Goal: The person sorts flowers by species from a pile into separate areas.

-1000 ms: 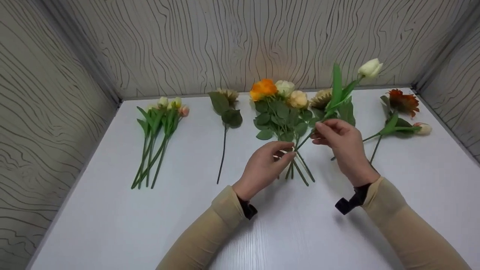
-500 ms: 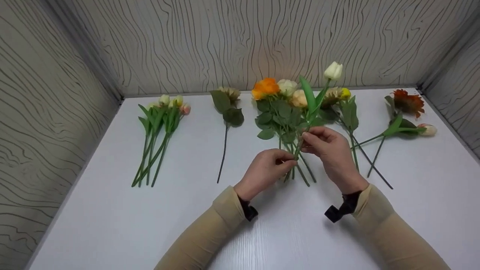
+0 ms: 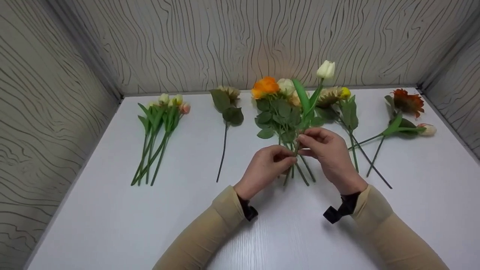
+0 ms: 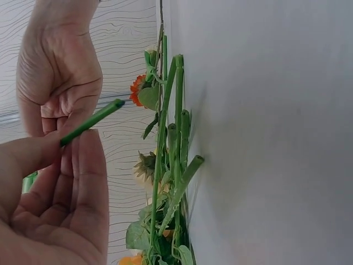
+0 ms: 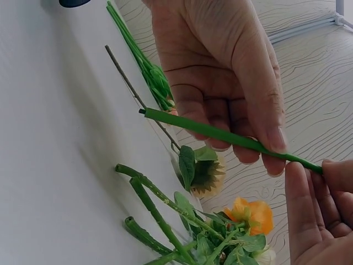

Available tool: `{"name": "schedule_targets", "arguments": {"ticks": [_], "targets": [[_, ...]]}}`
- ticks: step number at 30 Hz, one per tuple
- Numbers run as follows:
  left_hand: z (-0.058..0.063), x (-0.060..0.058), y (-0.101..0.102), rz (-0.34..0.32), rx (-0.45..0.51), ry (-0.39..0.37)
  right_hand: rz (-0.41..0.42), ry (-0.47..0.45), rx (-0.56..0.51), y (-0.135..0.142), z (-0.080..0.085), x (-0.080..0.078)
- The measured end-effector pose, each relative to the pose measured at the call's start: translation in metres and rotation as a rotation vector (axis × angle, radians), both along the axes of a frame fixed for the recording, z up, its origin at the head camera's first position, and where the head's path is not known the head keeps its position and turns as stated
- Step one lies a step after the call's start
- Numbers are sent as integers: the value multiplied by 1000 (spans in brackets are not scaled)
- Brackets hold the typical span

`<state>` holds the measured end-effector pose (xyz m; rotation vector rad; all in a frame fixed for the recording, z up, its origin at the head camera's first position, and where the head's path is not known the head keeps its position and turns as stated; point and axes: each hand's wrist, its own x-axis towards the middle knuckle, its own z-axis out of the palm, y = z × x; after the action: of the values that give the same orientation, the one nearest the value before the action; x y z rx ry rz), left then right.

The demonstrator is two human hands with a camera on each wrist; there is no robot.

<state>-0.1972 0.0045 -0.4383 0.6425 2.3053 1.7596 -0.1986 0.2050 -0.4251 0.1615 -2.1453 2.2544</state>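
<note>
A white tulip stands upright over the middle of the table, its long green leaves below the bloom. My right hand pinches its stem below the leaves. Lower down, my left hand pinches the same stem between thumb and fingers, and the cut end sticks out past them. Behind and below lies a bunch of roses, with an orange rose and a white rose at its head. The rose stems lie on the table, apart from the tulip stem in the left wrist view.
Several tulips lie at the left, with a single pale flower right of them. Right of the roses lie another pale flower and a yellow bloom. A rust-red flower and a pinkish tulip lie far right.
The right hand has moved left and slightly down with the white tulip, which now stands more upright over the roses. The left hand has closed its fingertips on the stem.
</note>
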Motion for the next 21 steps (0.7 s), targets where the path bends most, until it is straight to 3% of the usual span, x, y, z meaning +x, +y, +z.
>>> {"name": "schedule_targets", "arguments": {"ticks": [5,9,12,17,21], "targets": [[4,-1,-12,24,-64,22,20,29,19,-5,0,1],[11,-9,-42,81,-124,18,45,34,34,-5,-2,0],[18,-18,-80,171,-188,13,59,27,45,-4,-4,-2],[25,-33,-163,360,-336,1,69,10,64,-1,-6,-3],[26,-36,-228,493,-442,-6,72,0,80,0,-7,-4]]}}
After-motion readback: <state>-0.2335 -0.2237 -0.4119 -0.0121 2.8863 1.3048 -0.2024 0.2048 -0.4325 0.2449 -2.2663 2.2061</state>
